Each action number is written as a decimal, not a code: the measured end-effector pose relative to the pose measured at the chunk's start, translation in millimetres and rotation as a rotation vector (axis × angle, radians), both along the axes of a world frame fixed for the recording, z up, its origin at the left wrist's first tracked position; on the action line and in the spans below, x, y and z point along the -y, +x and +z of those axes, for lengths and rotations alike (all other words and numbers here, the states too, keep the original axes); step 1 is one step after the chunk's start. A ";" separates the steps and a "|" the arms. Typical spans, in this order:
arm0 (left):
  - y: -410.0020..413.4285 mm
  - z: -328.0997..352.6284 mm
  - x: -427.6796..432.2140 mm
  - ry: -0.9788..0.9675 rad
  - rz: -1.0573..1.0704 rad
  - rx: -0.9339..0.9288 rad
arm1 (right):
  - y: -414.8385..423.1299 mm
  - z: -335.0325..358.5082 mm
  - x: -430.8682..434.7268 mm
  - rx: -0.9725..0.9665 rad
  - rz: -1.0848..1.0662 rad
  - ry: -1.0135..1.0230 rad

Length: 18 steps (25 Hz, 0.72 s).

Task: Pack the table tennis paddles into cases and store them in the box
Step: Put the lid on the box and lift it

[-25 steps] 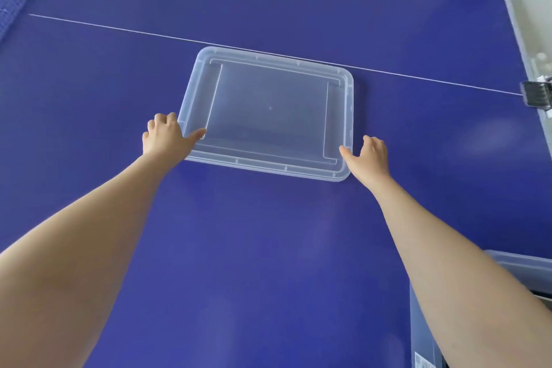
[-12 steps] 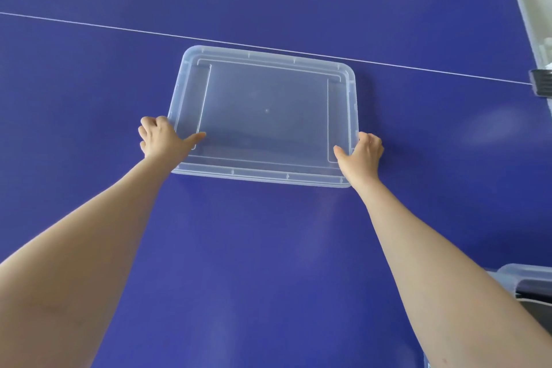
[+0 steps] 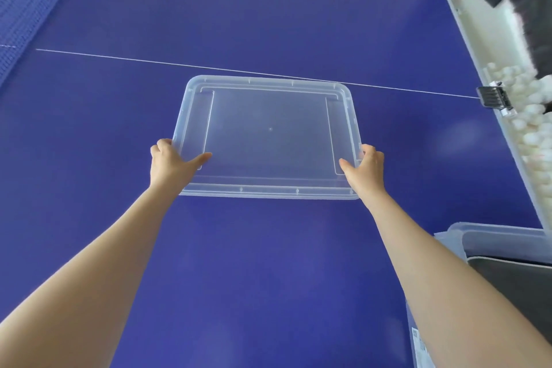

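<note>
We stretch both bare arms forward over the blue tabletop [image 3: 268, 263]. Our left hand [image 3: 168, 166] grips the clear lid [image 3: 268, 134] near its 8 o'clock corner, with the thumb laid on top and the fingers curled over the left rim. The lid lies mid-view, just on our side of the white line [image 3: 119, 59]; whether it rests on the tabletop we cannot tell. Our right hand [image 3: 366, 172] grips its 4 o'clock corner, thumb on top. At 4 o'clock in view stands the clear box [image 3: 501, 237].
</note>
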<state>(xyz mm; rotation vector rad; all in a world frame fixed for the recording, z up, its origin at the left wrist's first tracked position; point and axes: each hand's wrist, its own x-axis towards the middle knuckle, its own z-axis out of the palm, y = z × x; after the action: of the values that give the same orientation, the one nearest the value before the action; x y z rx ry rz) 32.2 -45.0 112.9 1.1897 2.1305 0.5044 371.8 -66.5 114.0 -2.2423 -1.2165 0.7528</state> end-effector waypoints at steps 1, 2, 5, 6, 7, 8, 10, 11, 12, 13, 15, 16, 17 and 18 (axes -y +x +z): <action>0.9 6.9 9.8 0.026 0.002 0.013 | 1.4 8.3 10.6 -0.002 -0.007 0.011; 2.6 14.0 20.2 0.051 0.001 0.026 | 3.7 15.9 21.7 -0.001 -0.012 0.023; 12.0 31.8 54.1 0.115 0.011 0.088 | 14.2 35.9 54.8 0.001 -0.041 0.064; 15.1 35.7 65.1 0.134 0.020 0.114 | 17.8 42.0 63.7 0.004 -0.047 0.078; 18.3 40.3 76.6 0.155 0.023 0.134 | 21.0 49.3 73.6 0.009 -0.052 0.092; 21.9 44.6 87.7 0.169 0.025 0.152 | 24.7 56.0 83.4 0.019 -0.057 0.102; 30.1 52.1 107.8 0.182 0.035 0.182 | 34.0 67.8 102.7 0.041 -0.061 0.121; 35.2 55.0 118.2 0.185 0.037 0.193 | 39.3 73.0 112.9 0.051 -0.058 0.128; 41.4 58.0 128.3 0.187 0.040 0.198 | 45.1 78.0 123.0 0.058 -0.052 0.138; 46.7 60.8 137.0 0.187 0.046 0.200 | 50.5 83.0 131.1 0.064 -0.046 0.148; 56.7 66.8 151.8 0.192 0.059 0.202 | 62.2 94.8 143.0 0.080 -0.038 0.173; 61.9 70.6 157.8 0.199 0.067 0.203 | 69.5 101.0 147.1 0.086 -0.036 0.190; 68.5 75.9 163.3 0.211 0.077 0.206 | 78.6 107.2 150.5 0.090 -0.032 0.210; 77.0 82.1 168.4 0.228 0.087 0.210 | 89.1 113.0 153.0 0.099 -0.025 0.235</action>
<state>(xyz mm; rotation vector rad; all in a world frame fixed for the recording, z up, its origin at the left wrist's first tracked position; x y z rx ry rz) 109.1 -213.4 195.0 1.1136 1.9890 0.8915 460.8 -219.6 227.0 -2.1176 -1.2502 0.4671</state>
